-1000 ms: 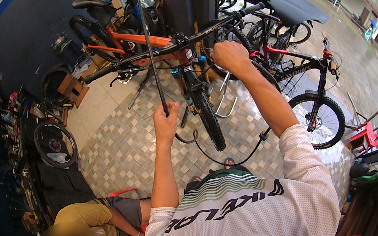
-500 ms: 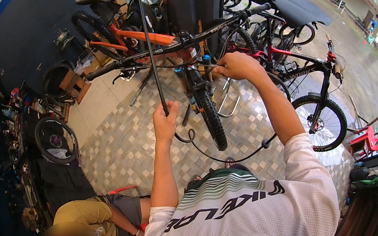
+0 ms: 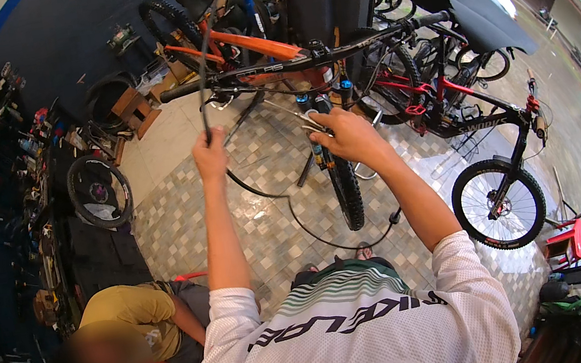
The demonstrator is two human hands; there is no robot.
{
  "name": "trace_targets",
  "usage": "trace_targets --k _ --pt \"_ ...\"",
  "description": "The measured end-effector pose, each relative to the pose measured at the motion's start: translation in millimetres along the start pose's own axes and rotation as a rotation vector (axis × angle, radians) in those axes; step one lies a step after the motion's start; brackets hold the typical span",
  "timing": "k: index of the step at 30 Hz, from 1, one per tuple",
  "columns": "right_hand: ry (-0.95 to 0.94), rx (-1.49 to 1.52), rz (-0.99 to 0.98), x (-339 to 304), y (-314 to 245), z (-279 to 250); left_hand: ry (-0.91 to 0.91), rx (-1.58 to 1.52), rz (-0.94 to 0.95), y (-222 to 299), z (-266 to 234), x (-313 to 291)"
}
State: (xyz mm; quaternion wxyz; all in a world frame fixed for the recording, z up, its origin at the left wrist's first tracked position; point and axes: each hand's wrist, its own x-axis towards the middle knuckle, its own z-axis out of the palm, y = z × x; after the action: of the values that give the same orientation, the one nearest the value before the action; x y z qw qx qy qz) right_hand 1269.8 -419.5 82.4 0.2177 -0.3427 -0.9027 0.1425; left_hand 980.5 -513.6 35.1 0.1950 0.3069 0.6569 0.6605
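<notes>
My left hand (image 3: 210,155) is closed around a black hose (image 3: 256,188) that hangs from the top of the view. Below the hand the hose sags in a loop to a dark coupling (image 3: 394,218) beside my right forearm. My right hand (image 3: 345,135) grips a metal tool with a thin rod (image 3: 286,110) pointing up and left. It looks like an air blow gun, though my fingers cover most of it. Just behind stands an orange mountain bike (image 3: 260,46), its front wheel (image 3: 346,192) beneath my right hand and its wide black handlebar (image 3: 282,66) beyond both hands.
A black and red bike (image 3: 479,124) stands to the right, with more bikes behind it. A person in a yellow shirt (image 3: 130,308) sits at lower left, near a loose wheel (image 3: 100,192) and a wall of tools. A red plastic chair (image 3: 578,243) lies at far right.
My left hand has moved left and up with the hose. My right hand has come left and down, bringing the metal tool into view. The view has shifted, so the bikes appear farther right.
</notes>
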Motion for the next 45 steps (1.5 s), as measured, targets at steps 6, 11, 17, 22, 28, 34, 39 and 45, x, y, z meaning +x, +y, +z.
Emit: trace_targets --k 6,11,17,22,28,34,39,45 --pt "-0.101 -0.095 -0.001 51.1 -49.9 -7.6 0.2 0.1 0.137 -2.8 -61.0 97.0" --pt "-0.05 -0.019 0.006 74.0 -74.4 6.6 0.261 0.23 0.096 10.4 -69.7 144.8" --pt "-0.19 -0.082 0.217 58.9 -87.3 -5.5 0.056 0.205 -0.084 30.5 -69.2 151.4" --pt "-0.15 -0.165 0.302 54.7 -78.8 -7.4 0.059 0.196 0.013 20.7 -80.0 153.8" --pt "-0.155 -0.161 0.315 23.5 -74.3 -13.8 0.065 0.105 0.083 7.5 -95.7 92.7" --pt "-0.115 0.051 0.258 -24.1 -82.5 -8.0 0.083 0.044 0.101 6.3 -92.3 38.8" --pt "-0.044 -0.032 0.237 -33.8 -90.7 3.8 0.092 -0.012 0.155 -3.1 -92.1 23.3" --pt "-0.025 -0.049 0.253 -29.9 -97.7 -0.4 0.102 -0.012 0.194 -3.4 -87.5 17.7"
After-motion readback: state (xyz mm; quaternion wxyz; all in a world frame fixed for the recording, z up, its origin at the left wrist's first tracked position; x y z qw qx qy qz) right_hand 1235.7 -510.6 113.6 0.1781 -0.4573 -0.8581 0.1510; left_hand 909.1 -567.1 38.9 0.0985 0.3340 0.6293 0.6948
